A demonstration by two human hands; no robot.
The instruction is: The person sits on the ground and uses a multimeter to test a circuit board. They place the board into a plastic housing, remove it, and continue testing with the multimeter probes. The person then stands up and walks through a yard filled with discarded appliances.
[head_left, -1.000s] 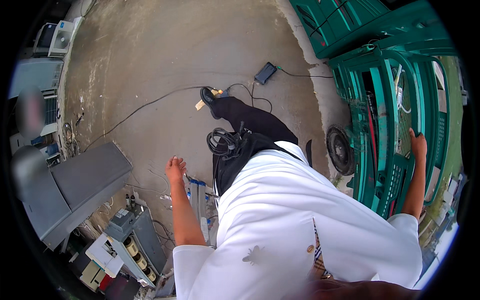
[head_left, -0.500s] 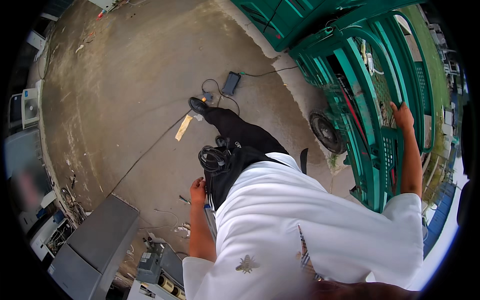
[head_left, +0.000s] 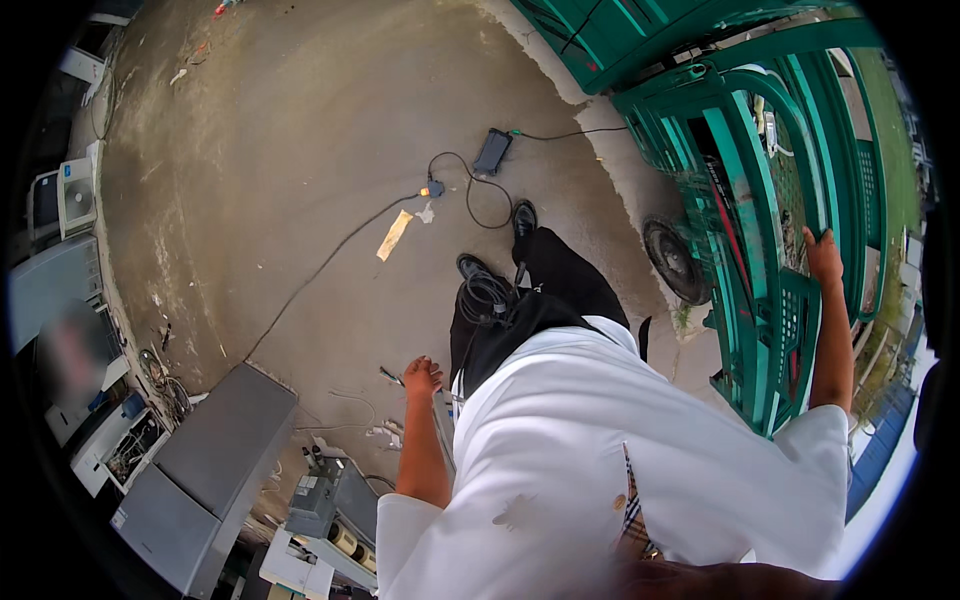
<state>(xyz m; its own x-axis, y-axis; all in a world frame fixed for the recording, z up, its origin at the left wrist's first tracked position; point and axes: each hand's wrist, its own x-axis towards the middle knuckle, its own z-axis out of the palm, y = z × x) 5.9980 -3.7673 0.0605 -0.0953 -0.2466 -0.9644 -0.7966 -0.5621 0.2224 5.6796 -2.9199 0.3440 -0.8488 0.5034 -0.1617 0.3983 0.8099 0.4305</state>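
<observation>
My right hand [head_left: 824, 257] is closed on the top rail of a green metal vehicle side [head_left: 752, 215], with that arm stretched out to the right. To the left of my hip my left hand [head_left: 423, 375] hangs over the ground, its fingers loosely apart and nothing in them. A coiled black cable [head_left: 486, 297] hangs at my waist. Ahead of my shoes on the concrete lies a dark box-shaped charger [head_left: 492, 151]. Its black cable loops to a plug connector [head_left: 432, 189] with an orange part, from which a cord runs to the left.
A grey refrigerator-like cabinet [head_left: 228, 437] stands at the lower left, with grey machinery [head_left: 330, 510] beside it. Old appliances, including an outdoor fan unit [head_left: 77, 195], line the left edge. The vehicle's wheel [head_left: 675, 260] is at my right. A yellowish strip [head_left: 394, 235] lies ahead.
My legs have moved from a stride to both shoes showing near each other. My left hand has swung a little out from my hip. My right hand stays on the rail.
</observation>
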